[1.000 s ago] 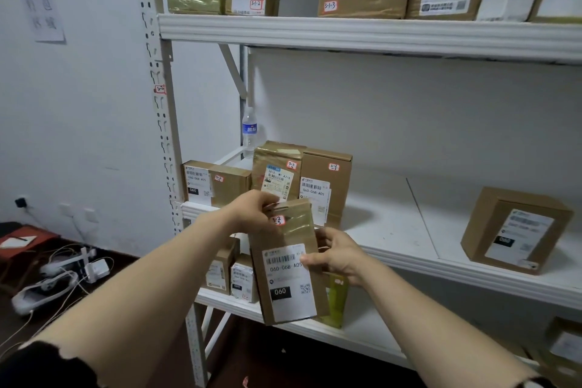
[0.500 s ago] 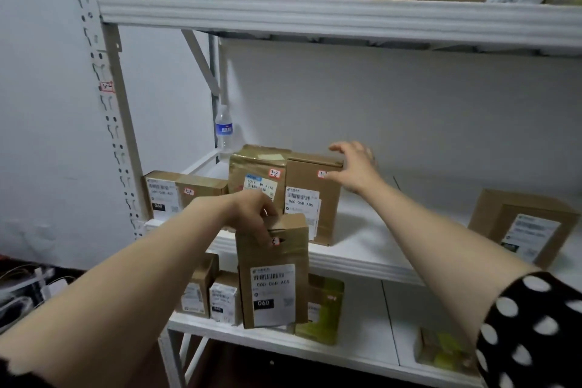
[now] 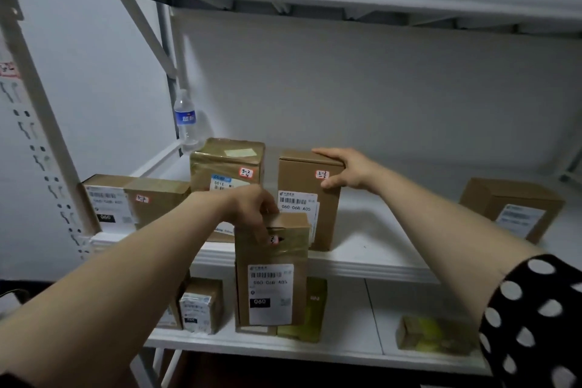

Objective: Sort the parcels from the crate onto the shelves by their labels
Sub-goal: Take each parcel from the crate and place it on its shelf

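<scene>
Shelf post (image 3: 41, 123): perforated white upright at the far left.
Low box (image 3: 135, 201): lies flat at the left end of the middle shelf (image 3: 378, 264).
Water bottle (image 3: 186, 120): stands in the shelf's back left corner.
Small boxes (image 3: 201, 304): on the lower shelf, partly behind the left forearm.
Taped box (image 3: 226, 164): upright, tagged 3-2-4; the left hand hides its lower front.
Left hand (image 3: 252, 208): reaches in from lower left, fingers curled over the top edge of the held parcel (image 3: 272, 271), gripping it.
Held parcel: upright in the air before the shelf edge, label forward, covering the upright box's lower left corner.
Upright box (image 3: 307, 198): on the middle shelf, tagged 3-2-5, a gap from the taped box.
Right hand (image 3: 346, 168): fingers across the upright box's top, thumb on its front, clamping the right corner.
Yellow-green packet (image 3: 434, 335): lower shelf, right.
Far box (image 3: 510, 208): right end, well apart.
</scene>
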The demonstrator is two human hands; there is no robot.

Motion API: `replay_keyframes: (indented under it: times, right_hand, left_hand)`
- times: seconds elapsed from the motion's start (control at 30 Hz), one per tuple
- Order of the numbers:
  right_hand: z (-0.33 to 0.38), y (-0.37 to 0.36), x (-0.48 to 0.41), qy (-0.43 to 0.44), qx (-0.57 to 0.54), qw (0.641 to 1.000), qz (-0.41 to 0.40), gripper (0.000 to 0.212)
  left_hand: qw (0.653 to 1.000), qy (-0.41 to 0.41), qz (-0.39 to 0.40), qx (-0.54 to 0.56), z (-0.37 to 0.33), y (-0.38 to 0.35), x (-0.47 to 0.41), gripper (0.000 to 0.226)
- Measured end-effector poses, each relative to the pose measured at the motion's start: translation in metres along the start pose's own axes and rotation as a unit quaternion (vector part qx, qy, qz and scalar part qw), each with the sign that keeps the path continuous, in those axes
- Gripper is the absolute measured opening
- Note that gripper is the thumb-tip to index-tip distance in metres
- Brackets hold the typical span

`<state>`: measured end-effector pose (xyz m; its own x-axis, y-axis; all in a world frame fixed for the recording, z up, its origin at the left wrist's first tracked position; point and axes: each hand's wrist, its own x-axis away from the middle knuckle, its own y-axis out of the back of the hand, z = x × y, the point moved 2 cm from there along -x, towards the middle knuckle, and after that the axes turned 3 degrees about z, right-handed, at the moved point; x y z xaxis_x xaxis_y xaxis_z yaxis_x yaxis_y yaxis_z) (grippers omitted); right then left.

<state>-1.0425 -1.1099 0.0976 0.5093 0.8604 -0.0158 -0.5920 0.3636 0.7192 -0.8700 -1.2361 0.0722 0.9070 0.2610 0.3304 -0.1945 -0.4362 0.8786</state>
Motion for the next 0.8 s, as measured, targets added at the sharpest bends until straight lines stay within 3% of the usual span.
replay_keyframes:
  times: [0.5,0.67,0.8]
  right_hand:
    - [-0.084,0.086,0.063,-0.048,-0.015,0.998,-0.027,0.079]
    - [-0.082,0.088,0.060,-0.062,0.048,0.997,-0.011,0.096]
    - [-0.048,0.090,0.052,-0.035,0.118,0.987,-0.103,0.093]
  left_hand:
    - [1.000,-0.013,-0.011,0.015,-0.070,-0.010,-0.025,0.058]
    - [1.000,-0.008,-0.013,0.013,-0.073,-0.010,-0.023,0.057]
    - [1.000,0.004,-0.018,0.016,-0.065,-0.006,-0.011,0.057]
